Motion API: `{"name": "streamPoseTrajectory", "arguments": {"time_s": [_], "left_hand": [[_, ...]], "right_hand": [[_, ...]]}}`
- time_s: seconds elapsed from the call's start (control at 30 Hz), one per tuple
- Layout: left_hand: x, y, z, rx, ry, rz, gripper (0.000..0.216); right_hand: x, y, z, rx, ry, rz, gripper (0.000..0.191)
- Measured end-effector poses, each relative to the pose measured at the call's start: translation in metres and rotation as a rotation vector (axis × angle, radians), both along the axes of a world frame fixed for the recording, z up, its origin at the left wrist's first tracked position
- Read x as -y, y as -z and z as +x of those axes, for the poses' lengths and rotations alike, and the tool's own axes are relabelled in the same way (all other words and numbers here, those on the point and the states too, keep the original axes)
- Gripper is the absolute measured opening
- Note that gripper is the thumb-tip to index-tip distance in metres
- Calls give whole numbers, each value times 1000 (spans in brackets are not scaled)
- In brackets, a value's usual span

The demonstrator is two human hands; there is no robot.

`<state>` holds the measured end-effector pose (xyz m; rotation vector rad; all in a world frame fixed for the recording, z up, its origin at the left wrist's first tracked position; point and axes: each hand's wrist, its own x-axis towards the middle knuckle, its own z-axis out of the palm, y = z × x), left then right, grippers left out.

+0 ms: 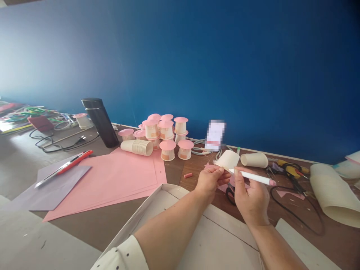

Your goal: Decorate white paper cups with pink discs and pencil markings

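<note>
My left hand (212, 182) grips the rim side of a white paper cup (228, 159), which is tilted with its base up and away from me. In my right hand (251, 197) is a white marker (254, 177) with a pink end, its tip pointing left at the cup's rim; whether it touches cannot be made out. A small pink marker cap (188, 175) lies on the table left of my hands. Dark-handled scissors (230, 193) are partly hidden beneath my hands, among pink paper scraps.
Cups with pink paper roofs (167, 150) are stacked by the wall, near nested cups (137, 147) and a black flask (100, 122). Pink sheets (112, 183) and a red cutter (64, 167) lie left. A cup (254, 160), cables and a large white roll (334, 195) are right.
</note>
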<state>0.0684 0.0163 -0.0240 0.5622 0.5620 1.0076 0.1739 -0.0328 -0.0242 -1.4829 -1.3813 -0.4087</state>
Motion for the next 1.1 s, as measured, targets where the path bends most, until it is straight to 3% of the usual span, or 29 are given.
{"name": "streamPoseTrajectory", "arguments": {"time_s": [0.6,1.1], "left_hand": [[0,-2,0,0,4,-25,14],[-1,3,1,-8,6,6,20]], "right_hand": [[0,0,0,-2,11,23,35],[0,0,0,-4,26,10,34]]}}
